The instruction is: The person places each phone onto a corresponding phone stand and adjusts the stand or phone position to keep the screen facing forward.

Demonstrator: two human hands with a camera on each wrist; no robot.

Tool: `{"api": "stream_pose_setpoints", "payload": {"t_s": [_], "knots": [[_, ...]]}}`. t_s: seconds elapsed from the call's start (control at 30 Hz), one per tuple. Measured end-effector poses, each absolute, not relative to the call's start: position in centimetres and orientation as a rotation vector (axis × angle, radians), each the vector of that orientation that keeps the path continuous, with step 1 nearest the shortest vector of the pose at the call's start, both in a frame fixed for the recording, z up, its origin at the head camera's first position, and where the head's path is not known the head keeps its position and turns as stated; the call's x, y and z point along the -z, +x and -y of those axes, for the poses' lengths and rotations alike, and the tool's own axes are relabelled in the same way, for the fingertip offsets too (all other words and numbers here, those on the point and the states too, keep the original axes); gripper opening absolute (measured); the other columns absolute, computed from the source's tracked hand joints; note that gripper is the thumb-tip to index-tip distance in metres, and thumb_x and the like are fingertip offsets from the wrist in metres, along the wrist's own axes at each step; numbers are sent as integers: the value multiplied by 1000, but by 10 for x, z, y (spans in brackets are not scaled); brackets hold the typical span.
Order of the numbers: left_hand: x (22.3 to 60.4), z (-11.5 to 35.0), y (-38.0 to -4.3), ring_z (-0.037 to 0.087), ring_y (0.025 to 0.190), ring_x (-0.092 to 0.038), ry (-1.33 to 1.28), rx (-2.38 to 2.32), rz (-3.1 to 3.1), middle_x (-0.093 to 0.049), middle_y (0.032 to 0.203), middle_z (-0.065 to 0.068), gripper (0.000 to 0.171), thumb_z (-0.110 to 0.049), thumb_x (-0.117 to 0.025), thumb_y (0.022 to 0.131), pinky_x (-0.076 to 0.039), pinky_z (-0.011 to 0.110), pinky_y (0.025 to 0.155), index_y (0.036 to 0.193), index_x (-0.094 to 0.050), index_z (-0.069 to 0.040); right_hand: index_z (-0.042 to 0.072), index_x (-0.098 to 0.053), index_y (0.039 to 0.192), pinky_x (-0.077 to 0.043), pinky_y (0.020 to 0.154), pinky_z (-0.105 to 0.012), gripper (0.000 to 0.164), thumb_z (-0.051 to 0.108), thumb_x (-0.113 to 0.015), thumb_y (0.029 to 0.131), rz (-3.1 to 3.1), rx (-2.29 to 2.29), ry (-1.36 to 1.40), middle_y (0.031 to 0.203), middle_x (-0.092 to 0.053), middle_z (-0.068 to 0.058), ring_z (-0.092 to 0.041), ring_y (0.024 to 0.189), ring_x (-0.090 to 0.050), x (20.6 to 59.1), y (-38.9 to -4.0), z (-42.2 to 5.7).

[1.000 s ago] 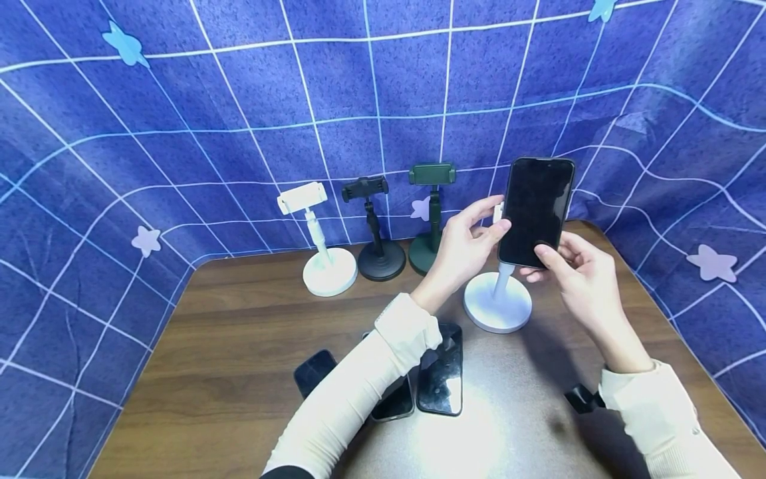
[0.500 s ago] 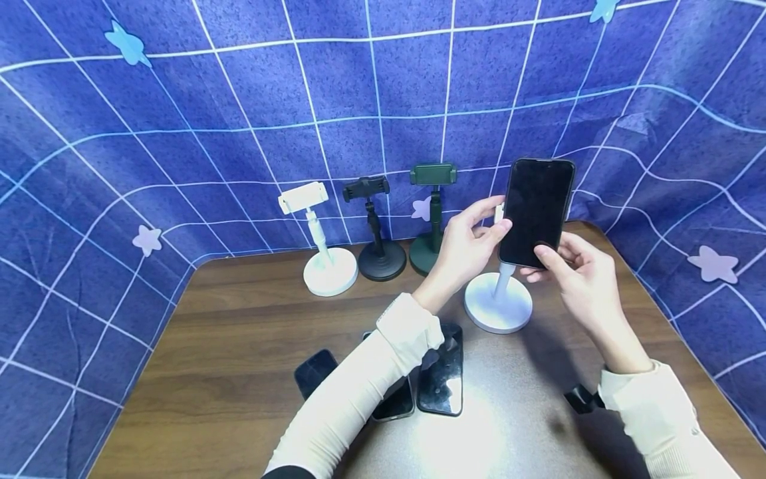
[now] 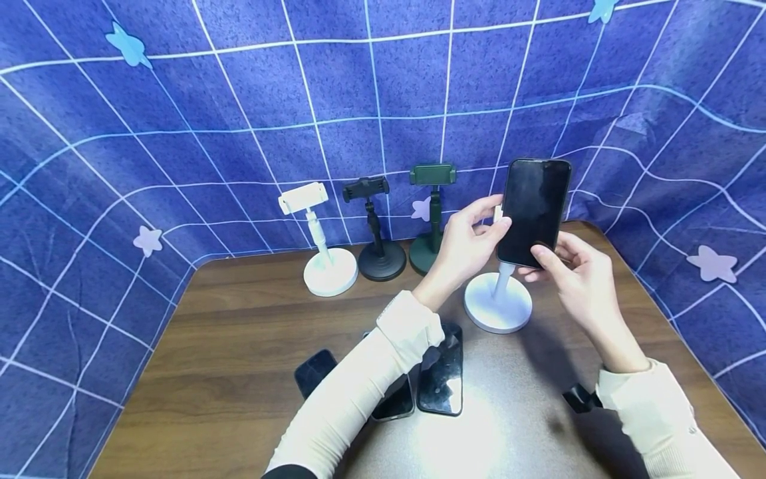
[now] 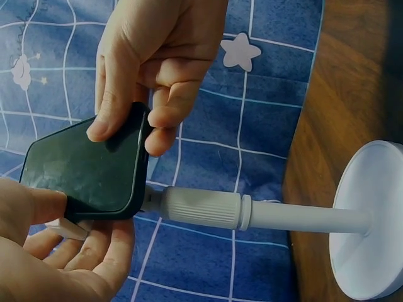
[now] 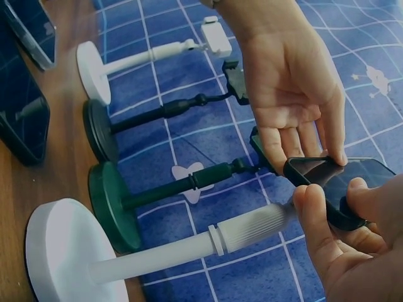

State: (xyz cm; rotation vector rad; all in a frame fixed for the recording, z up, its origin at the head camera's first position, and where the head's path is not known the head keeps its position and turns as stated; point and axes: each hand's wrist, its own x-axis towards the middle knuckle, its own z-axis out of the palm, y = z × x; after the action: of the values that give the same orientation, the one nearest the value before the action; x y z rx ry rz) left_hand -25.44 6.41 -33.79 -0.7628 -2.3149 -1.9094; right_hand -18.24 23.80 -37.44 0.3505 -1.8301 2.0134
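Head view puts the raised phone [image 3: 534, 213] upright and slightly tilted at the top of the pale stand [image 3: 498, 313], dark screen facing the camera. Judging by its look, it should feel stiff, moderately heavy for so thin a slab, smooth enough to slip, and fragile across the glass. Long edges and lower corners look the best places to take hold (a thumb flat on the screen adds steadiness but smears).

Both hands are closed on the work. The right hand [image 3: 579, 273] pinches the phone's lower edge, thumb on the screen and fingers behind. The left hand [image 3: 469, 236] pinches the clamp end [image 4: 68, 228] at the phone's left edge; whether its thumb bears more on clamp or phone I cannot tell, nor whether the clamp has the phone firmly.

Counted, there are four stands: the pale one, then, to its left and farther back, a green stand [image 3: 435, 213], a black stand [image 3: 375, 229] and a white stand [image 3: 320, 239]. Phones also number four: the raised one, plus three loose phones [image 3: 443, 379] on the table [image 3: 239, 332], nearer the camera and left of the pale stand, two partly hidden by a sleeve [image 3: 353, 379].
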Motion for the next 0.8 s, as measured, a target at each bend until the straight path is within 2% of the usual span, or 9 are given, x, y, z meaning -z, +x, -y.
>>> {"api": "stream_pose_setpoints", "payload": {"t_s": [0.23,0.43,0.67,0.8], "knots": [[336,-71,-254,11,86,-75,-693,1947,2265,-75,121,16,49,-17,-79,92,-57,17,74,138,-64,-9,-3,-67,115,-60,62,-28,17,-2,-64,98,1828,-2014,363,88,-79,-2,-16,67,-77,374,-181,-239],[333,-75,-254,12,81,-77,-624,1957,2244,-76,116,14,50,-16,-84,87,-58,18,71,134,-67,-9,-5,-67,115,-61,62,-29,17,-1,-65,98,1859,-1981,374,86,-79,-3,-15,66,-76,372,-182,-240],[332,-75,-252,16,96,-77,-567,1828,2311,-77,116,12,45,-18,-82,89,-58,16,75,131,-67,-10,-8,-67,117,-60,60,-27,21,-1,-67,97,1943,-1874,374,85,-80,0,-15,64,-76,370,-183,-242],[334,-76,-251,16,103,-75,-573,1820,2318,-76,119,12,45,-18,-81,90,-58,16,77,132,-65,-10,-8,-67,118,-58,59,-22,24,3,-69,97,2080,-1683,291,83,-78,13,-8,64,-74,368,-181,-244]]}}
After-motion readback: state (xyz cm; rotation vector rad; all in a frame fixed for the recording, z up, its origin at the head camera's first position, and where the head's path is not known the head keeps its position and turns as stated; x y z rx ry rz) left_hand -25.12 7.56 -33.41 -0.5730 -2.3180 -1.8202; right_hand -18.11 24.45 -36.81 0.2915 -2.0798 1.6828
